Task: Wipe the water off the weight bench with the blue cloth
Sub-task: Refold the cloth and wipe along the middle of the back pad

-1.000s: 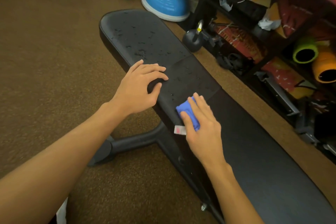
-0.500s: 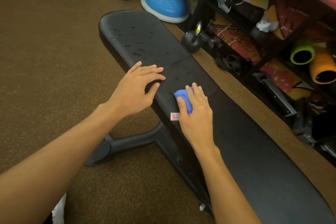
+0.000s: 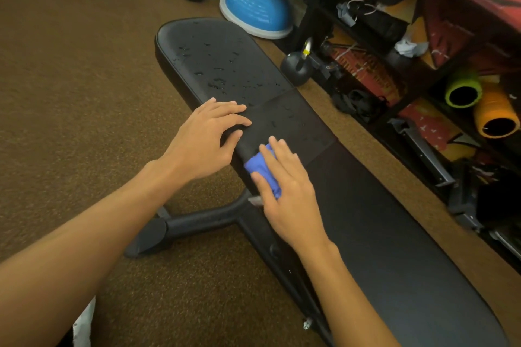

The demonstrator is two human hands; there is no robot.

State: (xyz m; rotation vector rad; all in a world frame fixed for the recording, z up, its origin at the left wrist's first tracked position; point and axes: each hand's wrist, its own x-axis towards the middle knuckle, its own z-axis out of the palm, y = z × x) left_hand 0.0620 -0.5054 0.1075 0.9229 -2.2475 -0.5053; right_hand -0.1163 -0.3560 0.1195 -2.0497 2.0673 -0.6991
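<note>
Brown short-pile carpet (image 3: 70, 79) covers the floor of this gym corner, and a long black padded weight bench (image 3: 380, 234) runs across it on a slant, standing on a black tubular foot bar (image 3: 197, 222). Beads of water (image 3: 217, 70) dot the far half of the pad; the near half looks dry and matte.

The person's left hand (image 3: 203, 144) rests on the near edge of the bench, fingers spread and a little bent, tips on the pad and thumb against its side, holding nothing. Just beside it, the right hand (image 3: 290, 194) lies flat with straight fingers, pressing a bunched bright blue cloth (image 3: 260, 167) onto the pad at the same edge, close to the seam between the two sections. The thumb lies along the cloth's side, and a small white tag (image 3: 255, 200) pokes out below it.

Beyond the bench's far end sits a blue dome-shaped balance trainer (image 3: 253, 5). A small black kettlebell (image 3: 294, 67) stands on the floor by dark shelving (image 3: 318, 22), where a green foam roller (image 3: 462, 90) and an orange foam roller (image 3: 496, 115) lie side by side.
</note>
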